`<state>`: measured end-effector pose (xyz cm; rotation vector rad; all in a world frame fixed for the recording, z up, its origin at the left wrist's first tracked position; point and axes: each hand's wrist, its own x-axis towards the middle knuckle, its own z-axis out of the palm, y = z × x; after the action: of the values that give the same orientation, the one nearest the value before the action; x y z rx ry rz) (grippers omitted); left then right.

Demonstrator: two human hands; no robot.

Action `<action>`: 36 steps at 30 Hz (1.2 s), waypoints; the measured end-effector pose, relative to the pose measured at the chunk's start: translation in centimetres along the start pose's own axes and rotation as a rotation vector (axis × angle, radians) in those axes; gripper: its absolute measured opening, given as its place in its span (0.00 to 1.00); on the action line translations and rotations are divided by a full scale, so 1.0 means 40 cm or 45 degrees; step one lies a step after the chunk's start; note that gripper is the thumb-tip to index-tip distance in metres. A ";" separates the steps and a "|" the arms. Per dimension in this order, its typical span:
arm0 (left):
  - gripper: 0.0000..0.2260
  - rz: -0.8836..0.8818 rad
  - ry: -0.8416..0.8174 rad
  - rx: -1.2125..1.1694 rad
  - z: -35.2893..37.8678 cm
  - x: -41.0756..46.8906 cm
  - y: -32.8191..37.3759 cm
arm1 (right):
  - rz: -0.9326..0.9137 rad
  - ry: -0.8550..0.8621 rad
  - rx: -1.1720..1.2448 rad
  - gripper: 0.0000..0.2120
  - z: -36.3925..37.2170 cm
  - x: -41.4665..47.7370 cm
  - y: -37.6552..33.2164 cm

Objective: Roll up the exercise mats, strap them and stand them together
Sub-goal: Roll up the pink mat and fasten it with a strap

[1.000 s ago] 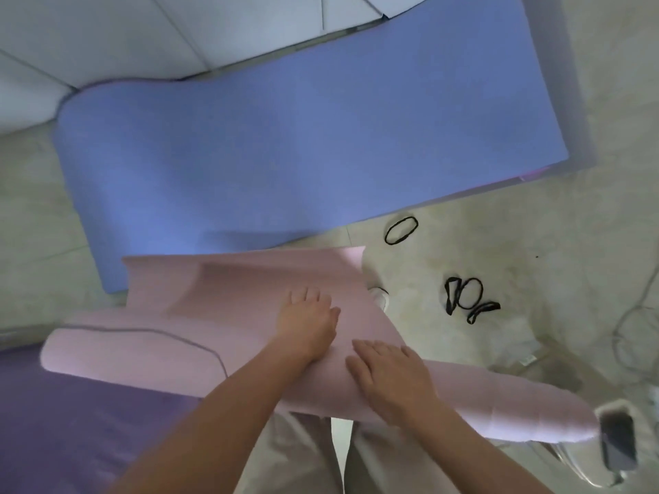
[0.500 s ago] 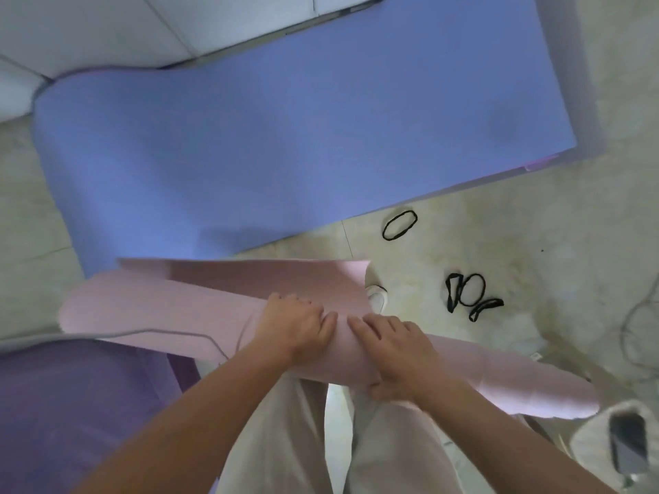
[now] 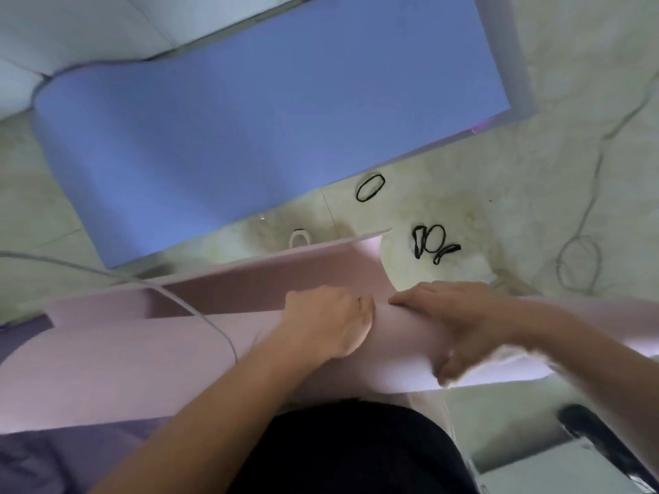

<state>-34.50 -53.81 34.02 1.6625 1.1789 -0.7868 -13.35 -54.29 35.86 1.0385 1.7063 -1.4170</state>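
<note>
1. Under both my hands: pink mat [image 3: 124, 369], mostly rolled, its last flap standing loose on the far side. Step in hand, by my judgement: closing the roll.
2. Grip, left hand [image 3: 328, 326]: fingers curled over the roll's top at mid-length.
3. Grip, right hand [image 3: 460, 319]: just beside the left, fingers over, thumb beneath, clamped on the roll.
4. Next move calls for winding the flap tight, then strapping.
5. Beyond my right hand, apart: black straps [image 3: 433, 242] on the floor [image 3: 535, 208].
6. Farther off: blue mat [image 3: 249, 137], unrolled.
</note>
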 end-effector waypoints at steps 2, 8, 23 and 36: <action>0.19 -0.025 -0.084 0.016 -0.007 -0.016 0.027 | 0.051 -0.097 0.118 0.51 -0.015 -0.052 -0.008; 0.20 -0.114 -0.505 -0.194 0.073 0.049 0.020 | 0.164 -0.099 0.223 0.27 0.070 -0.011 -0.070; 0.24 -0.232 0.026 0.159 0.171 0.182 -0.200 | 0.501 0.493 -0.042 0.12 0.120 0.498 0.066; 0.12 -0.171 0.388 0.050 0.187 0.464 -0.281 | 0.228 0.473 0.220 0.25 0.197 0.577 0.057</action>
<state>-38.77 -52.88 11.50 1.7939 1.5075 -0.6558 -21.63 -58.29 13.17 1.5911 1.7091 -1.3335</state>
